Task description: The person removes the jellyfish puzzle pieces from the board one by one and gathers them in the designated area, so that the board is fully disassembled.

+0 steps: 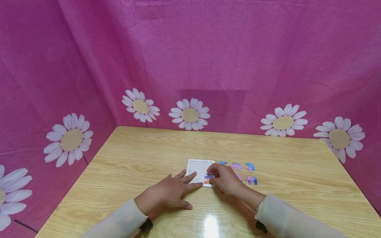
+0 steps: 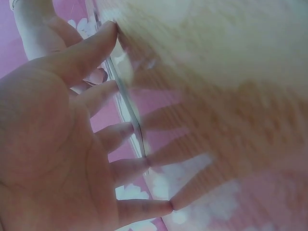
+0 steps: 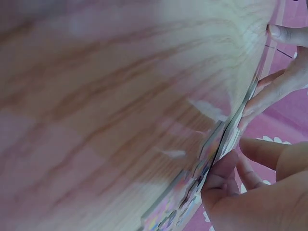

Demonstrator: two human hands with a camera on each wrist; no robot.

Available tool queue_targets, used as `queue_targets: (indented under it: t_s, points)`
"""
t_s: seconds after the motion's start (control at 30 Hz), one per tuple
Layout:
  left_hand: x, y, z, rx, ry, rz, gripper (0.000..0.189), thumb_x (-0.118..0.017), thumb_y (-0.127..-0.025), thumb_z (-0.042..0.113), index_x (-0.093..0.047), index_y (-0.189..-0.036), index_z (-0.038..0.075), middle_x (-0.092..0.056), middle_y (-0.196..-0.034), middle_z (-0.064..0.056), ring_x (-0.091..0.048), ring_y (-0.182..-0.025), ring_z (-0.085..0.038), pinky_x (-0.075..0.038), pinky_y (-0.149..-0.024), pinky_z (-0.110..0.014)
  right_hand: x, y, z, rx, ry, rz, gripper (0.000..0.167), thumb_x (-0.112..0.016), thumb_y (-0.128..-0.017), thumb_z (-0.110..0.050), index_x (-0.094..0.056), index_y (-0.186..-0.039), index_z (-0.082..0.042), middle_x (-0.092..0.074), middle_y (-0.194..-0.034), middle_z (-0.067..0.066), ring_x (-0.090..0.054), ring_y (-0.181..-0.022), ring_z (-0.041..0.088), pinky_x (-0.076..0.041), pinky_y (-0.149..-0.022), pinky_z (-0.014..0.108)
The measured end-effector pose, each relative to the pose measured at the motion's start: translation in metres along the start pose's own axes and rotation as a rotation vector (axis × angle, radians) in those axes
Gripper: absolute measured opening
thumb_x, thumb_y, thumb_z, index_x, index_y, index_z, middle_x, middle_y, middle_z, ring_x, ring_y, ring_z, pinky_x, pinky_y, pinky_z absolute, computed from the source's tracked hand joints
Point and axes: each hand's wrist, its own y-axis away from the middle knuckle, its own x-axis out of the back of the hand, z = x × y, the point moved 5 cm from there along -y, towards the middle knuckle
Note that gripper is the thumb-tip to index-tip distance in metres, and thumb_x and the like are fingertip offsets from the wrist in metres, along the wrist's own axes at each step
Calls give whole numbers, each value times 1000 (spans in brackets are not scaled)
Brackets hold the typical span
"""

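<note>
A small white puzzle tray lies on the table, with a few colourful puzzle pieces in its lower right corner. My left hand is spread with straight fingers; some fingertips rest on the tray's left and lower part. At the tray's right side my right hand has its fingers curled and pinches a bluish puzzle piece, mostly hidden by the fingertips. The right wrist view shows the thumb and fingers of the right hand close to the tray's edge, the piece itself not clear there.
To the right of the tray lie several loose puzzle pieces, pink and blue, some partly behind the right hand. The wooden table is glossy. A pink cloth with daisies hangs behind and to the sides.
</note>
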Motion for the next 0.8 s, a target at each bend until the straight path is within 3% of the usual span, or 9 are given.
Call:
queue_targets:
  t_s: [0.17,0.3,0.53,0.8]
  points:
    - [0,0,0,-3,-6,-1,78,-67,-92,61,-32,-160,46,-18,-172,5,-22,-156,-39,-36,-110,-70,-3,-1,-1,-32,-20,-13,26,-72,-88,10,-68,-108,-6,-68,-93,5,-57,-76,14,-49,-52,27]
    - [0,0,0,-2,-11,-3,79,-67,-92,61,-31,-160,46,-18,-172,5,-23,-156,-38,-36,-110,-70,-2,-3,-1,-44,-18,-5,26,-71,-88,10,-68,-108,-7,-70,-100,5,-61,-83,14,-52,-65,28]
    - [-1,0,0,-3,-18,-1,78,-66,-93,61,-30,-161,47,-17,-173,4,-22,-156,-38,-37,-109,-70,1,-7,-4,-36,-12,29,23,-70,-88,10,-68,-102,-8,-69,-94,2,-61,-83,12,-52,-78,34]
    - [-1,0,-1,-5,-9,-1,78,-66,-93,62,-30,-161,48,-16,-173,5,-22,-156,-38,-36,-109,-71,0,-9,-2,-38,-41,29,27,-67,-85,15,-69,-99,-7,-67,-91,3,-61,-81,13,-52,-71,29]
